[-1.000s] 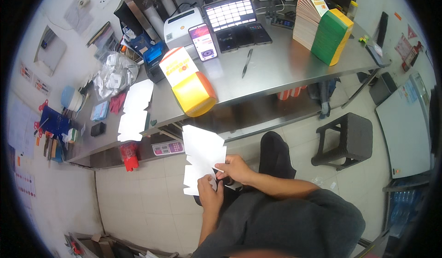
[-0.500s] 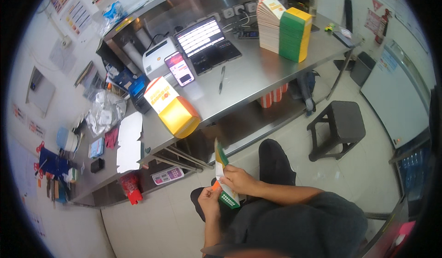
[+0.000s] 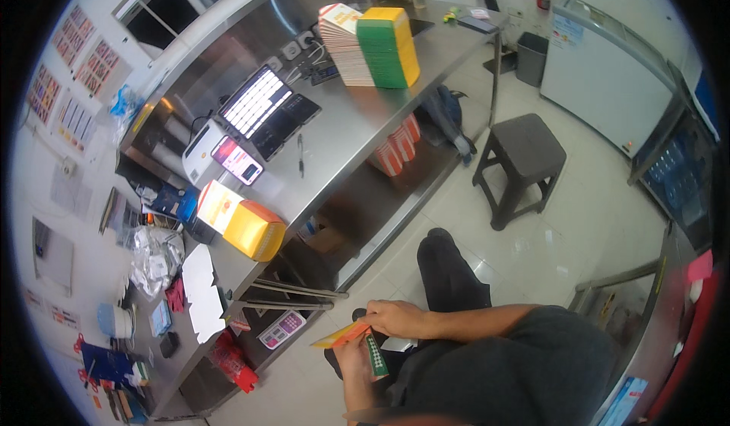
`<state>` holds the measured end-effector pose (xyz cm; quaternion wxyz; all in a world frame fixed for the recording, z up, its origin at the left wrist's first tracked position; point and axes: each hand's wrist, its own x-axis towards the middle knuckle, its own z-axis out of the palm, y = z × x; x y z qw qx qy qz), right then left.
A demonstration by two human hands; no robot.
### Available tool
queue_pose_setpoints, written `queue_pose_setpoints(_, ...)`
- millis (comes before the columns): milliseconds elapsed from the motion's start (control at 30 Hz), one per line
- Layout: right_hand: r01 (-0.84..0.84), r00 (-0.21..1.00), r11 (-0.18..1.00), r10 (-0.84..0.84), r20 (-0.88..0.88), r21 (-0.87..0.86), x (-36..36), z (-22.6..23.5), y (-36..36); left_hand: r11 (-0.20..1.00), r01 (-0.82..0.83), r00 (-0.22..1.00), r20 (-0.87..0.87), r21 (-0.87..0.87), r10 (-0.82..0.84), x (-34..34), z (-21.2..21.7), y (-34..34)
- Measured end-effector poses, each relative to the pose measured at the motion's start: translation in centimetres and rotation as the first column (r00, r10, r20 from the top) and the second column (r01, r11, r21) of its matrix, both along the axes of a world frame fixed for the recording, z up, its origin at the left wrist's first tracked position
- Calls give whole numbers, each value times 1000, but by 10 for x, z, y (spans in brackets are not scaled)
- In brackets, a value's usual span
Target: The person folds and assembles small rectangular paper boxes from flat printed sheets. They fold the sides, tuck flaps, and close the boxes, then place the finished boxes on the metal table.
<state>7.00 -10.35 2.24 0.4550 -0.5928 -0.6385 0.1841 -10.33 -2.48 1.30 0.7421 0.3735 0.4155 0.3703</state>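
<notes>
Both hands meet low in the view, above the person's lap; the right hand (image 3: 397, 319) closes its fingers on the edge of a flat orange-and-yellow folded cardboard piece (image 3: 340, 336), tilted nearly edge-on; the left hand (image 3: 351, 359) grips it from beneath, where a green printed panel (image 3: 373, 356) shows. Beyond stands the long stainless-steel bench (image 3: 346, 133), smooth and reflective, carrying a stack of green and yellow flattened cartons (image 3: 376, 46) and an open yellow box (image 3: 242, 223).

Bare forearms and bare hands, a dark grey short-sleeved shirt (image 3: 525, 365), black trousers (image 3: 449, 274)
</notes>
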Motion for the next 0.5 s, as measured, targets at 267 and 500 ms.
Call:
queue_pose_setpoints(267,54,971,961,-114,-212,-270,-23,-31,-41,972,195,971,-115,-134,-211,-27,-36,-53)
queue_pose_setpoints(500,-45,929,919,-106,-355,-392,-17,-47,-29,989,146,970,-195,2,-143,-32,-47,-60)
